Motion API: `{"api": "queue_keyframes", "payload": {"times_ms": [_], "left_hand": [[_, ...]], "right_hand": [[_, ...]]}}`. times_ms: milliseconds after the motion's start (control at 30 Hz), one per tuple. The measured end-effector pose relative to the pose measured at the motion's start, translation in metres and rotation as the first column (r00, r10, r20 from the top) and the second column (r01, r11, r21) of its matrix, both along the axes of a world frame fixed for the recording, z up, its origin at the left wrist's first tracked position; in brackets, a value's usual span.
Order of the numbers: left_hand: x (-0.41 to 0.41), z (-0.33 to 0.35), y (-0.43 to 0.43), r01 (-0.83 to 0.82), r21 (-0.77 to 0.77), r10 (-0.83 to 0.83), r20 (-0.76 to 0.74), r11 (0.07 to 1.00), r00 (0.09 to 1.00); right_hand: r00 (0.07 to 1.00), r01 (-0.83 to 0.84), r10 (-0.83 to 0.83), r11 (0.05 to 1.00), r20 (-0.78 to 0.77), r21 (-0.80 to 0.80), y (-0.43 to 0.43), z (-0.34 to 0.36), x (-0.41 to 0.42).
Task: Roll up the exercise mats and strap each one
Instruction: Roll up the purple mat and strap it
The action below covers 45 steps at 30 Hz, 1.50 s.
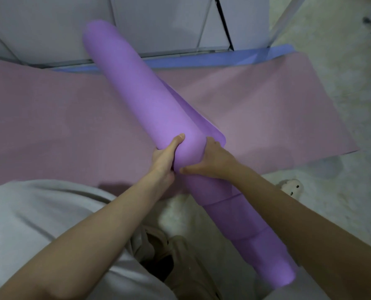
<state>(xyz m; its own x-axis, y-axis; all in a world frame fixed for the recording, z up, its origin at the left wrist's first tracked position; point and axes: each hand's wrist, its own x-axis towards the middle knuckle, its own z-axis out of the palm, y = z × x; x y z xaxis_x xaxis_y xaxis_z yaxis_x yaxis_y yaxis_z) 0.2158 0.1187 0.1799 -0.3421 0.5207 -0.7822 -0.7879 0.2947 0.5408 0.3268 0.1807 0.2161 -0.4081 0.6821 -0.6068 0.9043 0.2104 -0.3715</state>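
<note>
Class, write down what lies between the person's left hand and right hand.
The rolled purple mat lies between them; the left hand and the right hand grip it from opposite sides, as the head view shows.

the pale, mottled floor (331,100) carries a pink mat (50,118) spread flat across it. a blue mat (223,58) lies along the pink mat's far edge, showing as a narrow strip. a pale slipper (291,187) sits just off the pink mat's near edge, towards its right end. a beige shoe (180,256) stands on the pink mat's near side.
</note>
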Motion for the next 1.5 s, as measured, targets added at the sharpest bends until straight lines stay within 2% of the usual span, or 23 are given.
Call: {"api": "queue_keyframes", "payload": {"times_ms": [133, 333, 500, 633, 767, 900, 1000, 1100, 1167, 1267, 1367, 1500], "left_hand": [[-0.001, 0.003, -0.003, 0.059, 0.033, -0.058, -0.022, 0.998, 0.998], [-0.009, 0.009, -0.006, 0.200, 0.121, -0.210, 0.070, 0.972, 0.975], [-0.015, 0.008, -0.013, 0.138, 0.214, -0.175, 0.165, 0.967, 0.971], [-0.019, 0.010, -0.014, 0.119, 0.164, -0.144, 0.152, 0.979, 0.978], [-0.013, 0.008, -0.008, 0.019, 0.069, -0.021, 0.030, 0.997, 0.999], [-0.005, 0.008, -0.001, -0.076, 0.026, 0.078, -0.098, 0.997, 0.992], [0.001, 0.013, 0.004, -0.095, 0.048, 0.102, -0.169, 0.994, 0.980], [0.001, 0.018, 0.003, -0.082, 0.056, 0.092, -0.204, 0.995, 0.975], [0.000, 0.016, 0.000, -0.074, 0.088, 0.089, -0.177, 0.993, 0.980], [-0.005, 0.019, -0.004, -0.033, 0.136, 0.042, -0.063, 0.990, 0.997], [-0.011, 0.022, -0.006, -0.079, 0.182, 0.068, 0.064, 0.980, 0.996], [-0.024, 0.022, -0.007, -0.105, 0.264, 0.069, 0.144, 0.959, 0.987]], "right_hand": [[0.998, 0.025, -0.026, 1.000, -0.054, -0.018, 0.009, 0.000, 0.008], [0.979, 0.131, -0.161, 0.968, -0.127, -0.215, 0.025, 0.000, 0.025], [0.945, 0.211, -0.281, 0.915, -0.167, -0.344, 0.017, -0.003, 0.025], [0.954, 0.190, -0.264, 0.899, -0.141, -0.394, 0.018, 0.000, 0.023], [0.996, 0.041, -0.064, 0.944, -0.060, -0.326, 0.025, 0.018, 0.019], [0.993, -0.114, 0.115, 0.993, -0.022, 0.022, 0.006, 0.023, -0.001], [0.996, -0.092, 0.094, 0.988, -0.010, 0.121, -0.015, 0.016, -0.016], [0.992, 0.023, -0.007, 0.991, -0.123, 0.132, -0.012, 0.006, -0.016], [0.983, 0.058, -0.040, 0.994, -0.181, 0.096, -0.003, 0.009, -0.011], [0.974, 0.032, -0.028, 0.999, -0.224, 0.015, 0.010, 0.022, -0.002], [0.971, 0.028, -0.035, 0.999, -0.236, -0.033, 0.012, 0.026, 0.001], [0.962, 0.063, -0.079, 0.996, -0.263, -0.066, 0.008, 0.019, -0.002]]}}
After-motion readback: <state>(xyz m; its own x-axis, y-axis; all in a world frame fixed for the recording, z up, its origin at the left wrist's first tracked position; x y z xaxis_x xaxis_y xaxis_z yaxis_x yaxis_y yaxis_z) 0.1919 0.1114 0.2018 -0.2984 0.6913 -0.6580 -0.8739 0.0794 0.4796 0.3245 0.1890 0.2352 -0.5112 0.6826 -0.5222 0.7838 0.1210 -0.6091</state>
